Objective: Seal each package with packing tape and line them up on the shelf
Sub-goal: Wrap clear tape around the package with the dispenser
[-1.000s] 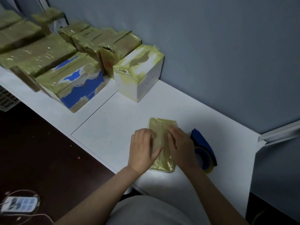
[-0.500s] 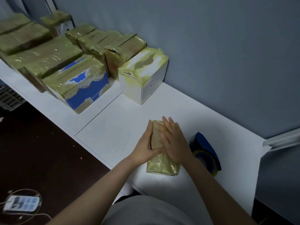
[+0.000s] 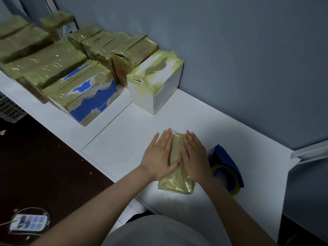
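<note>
Looking down past a big grey-blue wall (image 3: 230, 50) at a long white shelf (image 3: 221, 121) running from 10 o'clock to 4 o'clock. Seeing a dark floor (image 3: 44, 166) down at 8 o'clock. Seeing a crowd of taped-up packages (image 3: 53, 64) standing at 10 o'clock on the shelf, packed close together. Spotting a blue and white box (image 3: 92, 102) at the front of that crowd, and a white box (image 3: 156, 82) at its 3 o'clock end, close to the wall. Finding the small package (image 3: 175, 183) lying flat on the shelf near 6 o'clock, well apart from the others and wrapped in shiny yellowish tape. Noticing a blue tape dispenser (image 3: 225, 167) resting just beside the small package, at its 3 o'clock.

Pressing the left hand (image 3: 159, 157) on the 9 o'clock side of the package top and the right hand (image 3: 193, 157) on the 3 o'clock side. Holding the fingers (image 3: 166, 139) of both hands straight and flat, spread out, gripping nothing, only pushing down.

Judging the step in hand: rubbing the tape down smooth, so sealing this one package, and likely almost finishing, going by the tape on every side in view.

Guessing at the next move: curling the fingers round the two long sides, lifting the small package, carrying it toward 11 o'clock and setting it down next to the white box, in line with the rest. Needing a firm squeeze on that slippery-looking tape. Needing care at the end too, putting it down gently and avoiding a bump against the white box.
</note>
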